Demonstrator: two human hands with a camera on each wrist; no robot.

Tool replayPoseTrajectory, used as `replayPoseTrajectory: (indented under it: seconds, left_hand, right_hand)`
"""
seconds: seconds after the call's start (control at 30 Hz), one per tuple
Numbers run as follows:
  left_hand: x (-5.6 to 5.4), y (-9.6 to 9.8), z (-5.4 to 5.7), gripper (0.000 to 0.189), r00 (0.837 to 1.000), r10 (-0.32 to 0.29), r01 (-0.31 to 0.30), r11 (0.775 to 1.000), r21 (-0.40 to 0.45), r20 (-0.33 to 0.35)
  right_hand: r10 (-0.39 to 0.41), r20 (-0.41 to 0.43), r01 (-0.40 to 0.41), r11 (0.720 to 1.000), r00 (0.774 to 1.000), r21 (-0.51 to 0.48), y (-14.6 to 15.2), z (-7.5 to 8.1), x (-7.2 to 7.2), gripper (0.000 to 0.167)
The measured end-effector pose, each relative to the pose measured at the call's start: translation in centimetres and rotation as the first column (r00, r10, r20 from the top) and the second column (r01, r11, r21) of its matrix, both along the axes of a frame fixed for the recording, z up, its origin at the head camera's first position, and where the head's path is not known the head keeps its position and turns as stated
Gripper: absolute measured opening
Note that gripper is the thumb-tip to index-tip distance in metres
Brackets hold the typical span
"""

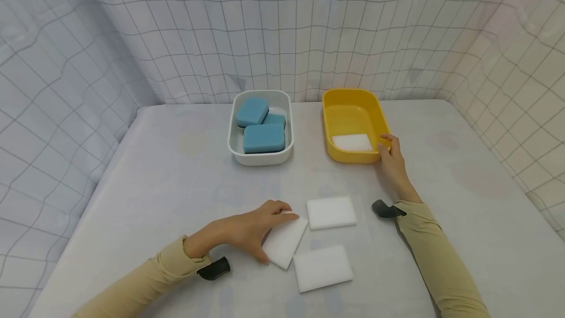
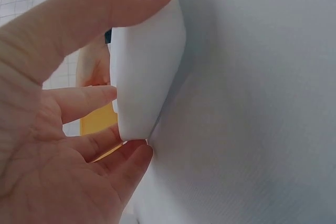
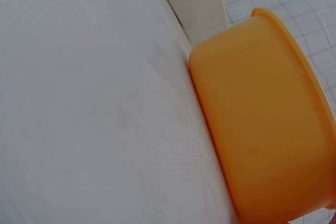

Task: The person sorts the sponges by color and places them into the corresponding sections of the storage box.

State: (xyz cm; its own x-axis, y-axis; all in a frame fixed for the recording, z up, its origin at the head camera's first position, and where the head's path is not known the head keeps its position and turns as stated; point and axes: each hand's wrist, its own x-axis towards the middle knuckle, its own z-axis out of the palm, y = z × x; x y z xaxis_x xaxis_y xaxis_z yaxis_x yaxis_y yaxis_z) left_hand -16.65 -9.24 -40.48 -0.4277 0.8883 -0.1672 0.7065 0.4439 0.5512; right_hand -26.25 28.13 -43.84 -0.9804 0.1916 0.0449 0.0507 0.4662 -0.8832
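Note:
My left hand holds a white sponge pad lying aslant on the table. In the left wrist view, the thumb lies along one side of this pad and the fingertips touch its other edges. Farther off, my right hand grips the near right corner of a yellow tub, thumb and fingers at the rim. One white pad lies inside, at the tub's near end. The right wrist view is filled by the tub's outer wall; fingers barely show there.
Two more white pads, one farther and one nearer, lie right of my left hand. Left of the yellow tub stands a white tub with blue sponges in it. Behind the table hangs a checked curtain.

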Motion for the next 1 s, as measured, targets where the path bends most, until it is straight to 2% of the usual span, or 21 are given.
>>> replayPoseTrajectory:
  seconds: [0.33, 0.63, 1.0]
  left_hand:
    - [0.1, -0.2, 0.4, 0.094, 0.999, 0.0, 0.0, 1.0, 0.007, 0.033]
    - [0.0, -0.5, 1.0, 0.095, 0.997, 0.013, -0.012, 1.0, -0.021, 0.077]
    - [-0.7, 0.1, 2.4, 0.093, 0.998, 0.044, -0.045, 0.999, 0.012, 0.05]
  right_hand:
    - [0.012, 0.017, -0.012, 1.0, 1.0, 0.007, 0.0, 0.0, 0.1, 0.044]
    - [0.005, 0.019, -0.006, 1.0, 1.0, 0.014, 0.0, 0.0, 0.2, 0.043]
    - [0.008, 0.036, -0.009, 1.0, 0.999, 0.011, -0.1, 0.3, 0.3, 0.045]
